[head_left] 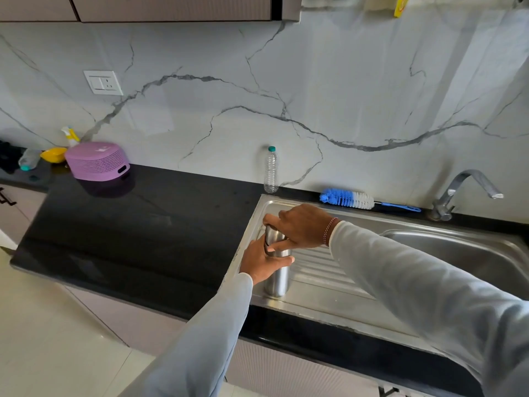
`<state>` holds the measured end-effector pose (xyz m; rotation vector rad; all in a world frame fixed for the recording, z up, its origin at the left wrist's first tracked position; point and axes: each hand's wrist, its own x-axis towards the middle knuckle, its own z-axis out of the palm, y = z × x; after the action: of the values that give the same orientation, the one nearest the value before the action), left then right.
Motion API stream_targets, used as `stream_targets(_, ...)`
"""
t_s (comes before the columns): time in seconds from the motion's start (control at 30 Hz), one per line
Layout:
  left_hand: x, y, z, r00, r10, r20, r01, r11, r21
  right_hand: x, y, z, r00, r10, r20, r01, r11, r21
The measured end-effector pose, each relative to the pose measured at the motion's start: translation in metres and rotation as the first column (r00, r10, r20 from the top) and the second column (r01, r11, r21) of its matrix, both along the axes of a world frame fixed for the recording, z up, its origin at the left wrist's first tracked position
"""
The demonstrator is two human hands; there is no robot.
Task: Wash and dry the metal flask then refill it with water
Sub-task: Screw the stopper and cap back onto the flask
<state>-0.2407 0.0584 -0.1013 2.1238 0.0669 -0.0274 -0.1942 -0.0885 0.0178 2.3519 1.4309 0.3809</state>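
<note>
A black stone counter point(137, 224) carries a stainless steel sink unit with a ribbed drainboard point(323, 270) on the right. Upright on that drainboard's left end stands the cylindrical brushed-metal flask point(277, 277). The left hand point(262, 260) wraps its fingers round the flask's body; the right hand point(300, 226) curls its fingers over the top, seemingly gripping the cap. This looks like uncapping or capping; which one I cannot tell. A blue-and-white bottle brush point(347, 198) lies at the far edge.
</note>
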Motion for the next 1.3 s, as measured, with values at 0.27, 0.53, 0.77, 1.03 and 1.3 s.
stream_targets(0.27, 0.009, 0.0, -0.015, 0.998, 0.054, 0.038, -0.057, 0.995, 0.076, -0.011, 0.01, -0.01, 0.97, -0.21, 0.12, 0.197, 0.974, 0.11)
stream_targets(0.53, 0.016, -0.009, -0.014, 0.988, 0.116, 0.097, -0.135, 0.968, 0.211, -0.02, 0.011, -0.015, 0.919, -0.393, 0.036, 0.375, 0.897, 0.232)
stream_targets(0.77, 0.017, -0.03, -0.003, 0.979, 0.076, 0.187, -0.122, 0.962, 0.244, -0.027, -0.016, -0.016, 0.855, -0.517, -0.021, 0.506, 0.826, 0.251)
stream_targets(1.03, 0.031, -0.061, 0.023, 0.984, 0.162, 0.077, -0.173, 0.971, 0.164, -0.007, -0.035, -0.001, 0.83, -0.557, -0.034, 0.547, 0.802, 0.241)
stream_targets(1.3, 0.087, -0.049, 0.045, 0.975, 0.218, 0.045, -0.219, 0.975, 0.024, 0.045, -0.08, -0.007, 0.842, -0.53, -0.099, 0.539, 0.823, 0.181)
